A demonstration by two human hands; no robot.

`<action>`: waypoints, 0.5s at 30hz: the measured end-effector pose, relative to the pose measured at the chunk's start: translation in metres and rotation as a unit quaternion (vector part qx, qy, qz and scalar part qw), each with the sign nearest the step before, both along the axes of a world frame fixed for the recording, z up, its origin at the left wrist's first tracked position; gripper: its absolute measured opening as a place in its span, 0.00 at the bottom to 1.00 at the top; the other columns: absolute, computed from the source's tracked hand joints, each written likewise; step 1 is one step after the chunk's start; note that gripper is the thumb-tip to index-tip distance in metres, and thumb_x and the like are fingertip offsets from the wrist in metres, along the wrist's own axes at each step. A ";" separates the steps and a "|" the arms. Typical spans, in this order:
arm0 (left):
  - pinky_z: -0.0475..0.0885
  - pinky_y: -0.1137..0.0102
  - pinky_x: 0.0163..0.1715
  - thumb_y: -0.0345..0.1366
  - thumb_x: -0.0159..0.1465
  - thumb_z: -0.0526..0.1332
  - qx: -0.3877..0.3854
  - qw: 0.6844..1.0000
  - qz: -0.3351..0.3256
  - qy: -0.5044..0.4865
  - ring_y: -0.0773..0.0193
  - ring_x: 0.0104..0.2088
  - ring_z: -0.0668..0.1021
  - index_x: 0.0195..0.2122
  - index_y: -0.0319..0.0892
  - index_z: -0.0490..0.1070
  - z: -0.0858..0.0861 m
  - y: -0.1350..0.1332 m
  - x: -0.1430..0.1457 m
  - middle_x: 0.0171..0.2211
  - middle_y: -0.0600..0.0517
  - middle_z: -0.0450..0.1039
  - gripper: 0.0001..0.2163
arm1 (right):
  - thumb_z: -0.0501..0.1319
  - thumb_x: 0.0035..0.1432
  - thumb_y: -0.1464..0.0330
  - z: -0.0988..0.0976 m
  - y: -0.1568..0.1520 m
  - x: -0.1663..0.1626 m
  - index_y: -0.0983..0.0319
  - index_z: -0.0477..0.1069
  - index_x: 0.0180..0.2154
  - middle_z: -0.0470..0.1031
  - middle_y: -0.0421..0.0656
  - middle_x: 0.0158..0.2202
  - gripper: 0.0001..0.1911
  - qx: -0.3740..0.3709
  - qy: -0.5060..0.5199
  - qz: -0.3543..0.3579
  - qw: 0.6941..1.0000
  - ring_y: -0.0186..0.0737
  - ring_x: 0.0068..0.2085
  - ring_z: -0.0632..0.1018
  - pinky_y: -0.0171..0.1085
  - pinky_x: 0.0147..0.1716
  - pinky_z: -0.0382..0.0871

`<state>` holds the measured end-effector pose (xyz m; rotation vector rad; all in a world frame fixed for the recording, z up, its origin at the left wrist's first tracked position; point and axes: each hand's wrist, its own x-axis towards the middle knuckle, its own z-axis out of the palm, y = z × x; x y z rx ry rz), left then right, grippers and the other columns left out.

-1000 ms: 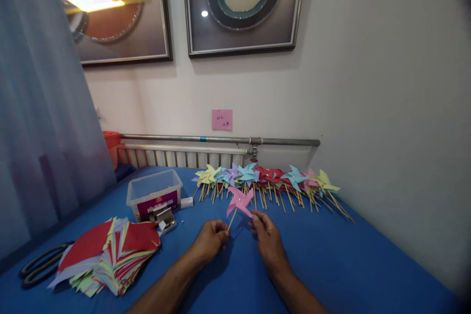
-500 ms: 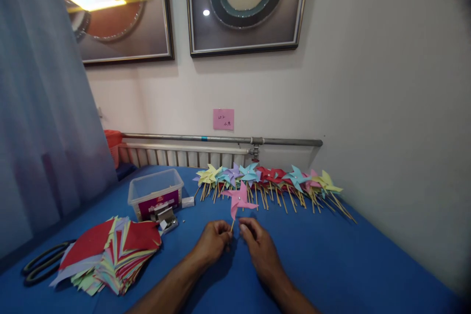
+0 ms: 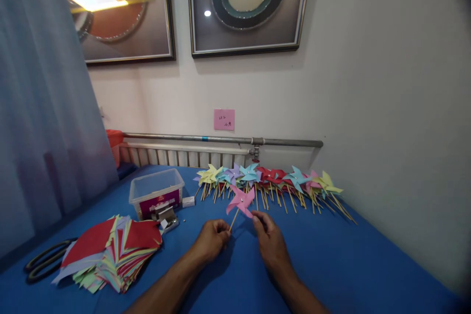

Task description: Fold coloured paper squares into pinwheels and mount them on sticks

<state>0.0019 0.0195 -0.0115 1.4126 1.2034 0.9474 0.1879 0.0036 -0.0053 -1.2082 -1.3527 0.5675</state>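
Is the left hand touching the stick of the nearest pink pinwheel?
Touching: the head view shows the left hand holding the stick between thumb and fingers, below the pink pinwheel.

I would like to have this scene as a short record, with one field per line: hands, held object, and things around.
Left hand: the left hand pinches the stick
Right hand: the right hand has its fingertips at a lower blade; firm grip unclear
Held object: pink pinwheel, tilted
Behind: row of pinwheels, several colours
Left side: cut paper pile, clear plastic box, black looped handles
Surface: blue covering
Wall: pink note
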 end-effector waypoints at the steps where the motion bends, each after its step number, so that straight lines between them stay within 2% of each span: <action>1: 0.57 0.72 0.22 0.35 0.54 0.62 0.002 1.000 0.000 0.000 0.69 0.19 0.67 0.28 0.41 0.68 0.000 0.000 0.000 0.19 0.60 0.63 0.04 | 0.58 0.61 0.53 0.000 -0.002 -0.002 0.59 0.79 0.43 0.82 0.49 0.44 0.20 0.000 -0.008 0.014 1.000 0.51 0.45 0.81 0.45 0.48 0.74; 7: 0.57 0.72 0.22 0.36 0.53 0.62 0.006 1.000 -0.021 -0.008 0.70 0.19 0.65 0.28 0.41 0.68 -0.006 0.000 0.003 0.19 0.59 0.64 0.05 | 0.58 0.63 0.56 0.001 -0.012 -0.014 0.58 0.79 0.44 0.82 0.47 0.44 0.17 0.004 -0.059 0.096 0.994 0.49 0.47 0.81 0.44 0.49 0.72; 9: 0.58 0.72 0.22 0.36 0.53 0.61 0.013 1.000 -0.020 -0.011 0.69 0.19 0.65 0.27 0.41 0.68 -0.005 0.000 0.003 0.18 0.59 0.64 0.04 | 0.58 0.63 0.56 0.001 -0.012 -0.015 0.58 0.79 0.43 0.82 0.46 0.41 0.17 -0.010 -0.058 0.107 0.992 0.49 0.44 0.81 0.44 0.48 0.73; 12: 0.57 0.72 0.22 0.34 0.53 0.61 0.018 1.000 -0.002 -0.002 0.69 0.19 0.66 0.27 0.41 0.68 -0.002 0.001 0.000 0.18 0.59 0.64 0.03 | 0.57 0.62 0.51 -0.003 -0.006 -0.010 0.58 0.77 0.41 0.81 0.45 0.35 0.20 -0.043 0.001 0.070 0.997 0.49 0.37 0.82 0.44 0.39 0.75; 15: 0.55 0.72 0.22 0.33 0.53 0.60 0.010 1.000 0.007 0.015 0.69 0.19 0.65 0.27 0.41 0.68 0.001 0.003 -0.003 0.18 0.59 0.63 0.02 | 0.58 0.59 0.49 -0.007 0.005 0.001 0.59 0.74 0.50 0.81 0.49 0.44 0.26 -0.042 0.078 -0.024 0.996 0.48 0.36 0.82 0.44 0.36 0.76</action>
